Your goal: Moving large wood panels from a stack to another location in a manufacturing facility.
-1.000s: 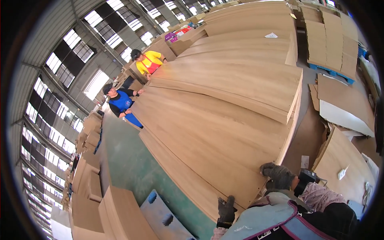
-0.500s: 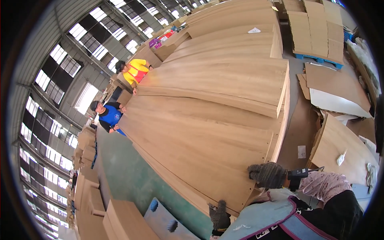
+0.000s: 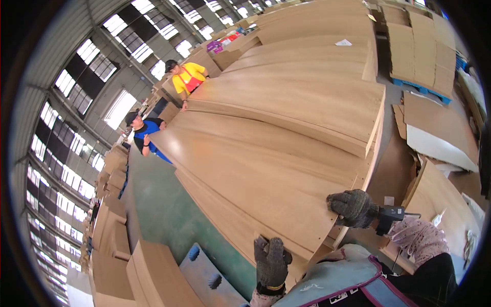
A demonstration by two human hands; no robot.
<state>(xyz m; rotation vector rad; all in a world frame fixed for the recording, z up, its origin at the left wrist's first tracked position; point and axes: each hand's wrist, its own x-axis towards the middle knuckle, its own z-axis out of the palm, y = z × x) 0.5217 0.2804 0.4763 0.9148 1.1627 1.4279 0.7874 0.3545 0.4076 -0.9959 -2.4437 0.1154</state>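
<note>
I see the gloved right hand (image 3: 353, 207) bent over one end of the wooden board (image 3: 240, 179), fingers curled around its edge and holding it. The gloved left hand (image 3: 272, 260) points upward at the board's near left side, fingers close together; I cannot tell whether they grip. That one board stretches toward two co-workers, one in blue (image 3: 147, 134), one in yellow (image 3: 189, 79). I also make out green floor (image 3: 179, 215), one blue pallet (image 3: 422, 89) and a windowed wall (image 3: 110, 79).

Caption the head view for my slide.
Left hand and right hand, gray-gloved, at the near end of a long brown wooden panel, a co-worker in blue opposite.
</note>
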